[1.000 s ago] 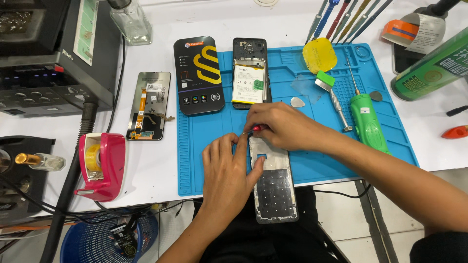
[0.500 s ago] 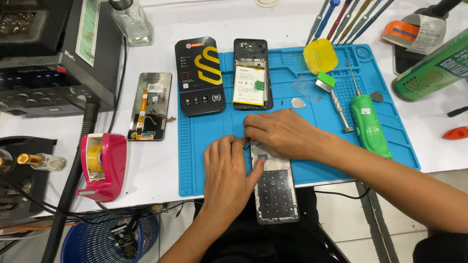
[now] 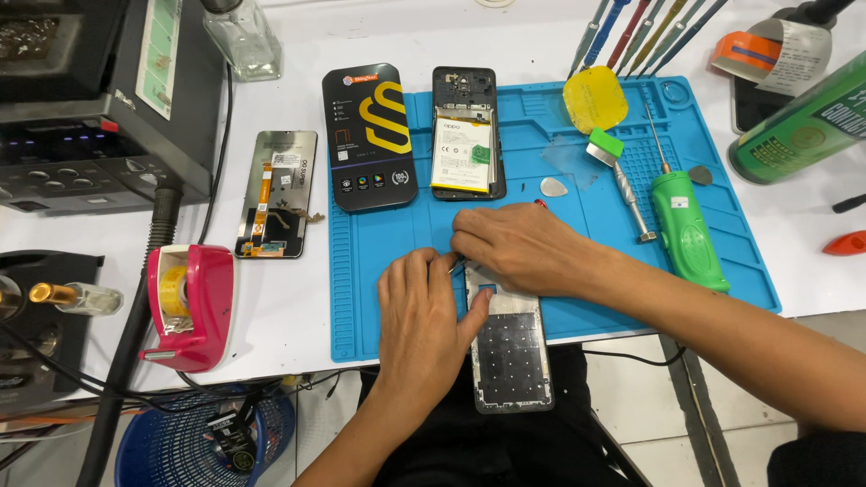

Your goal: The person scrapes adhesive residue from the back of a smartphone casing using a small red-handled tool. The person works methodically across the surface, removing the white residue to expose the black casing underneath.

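On blue mat (image 3: 388,261): left hand (image 3: 424,311) steadies phone frame (image 3: 510,356); right hand (image 3: 523,243) grip unclear.

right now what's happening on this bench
A person is working on a phone frame that lies at the near edge of a blue mat, overhanging it. The left hand presses beside the frame to steady it, while the right hand covers its top end, holding a thin tool that is mostly hidden. An opened phone, a black box and a green screwdriver lie on the mat.
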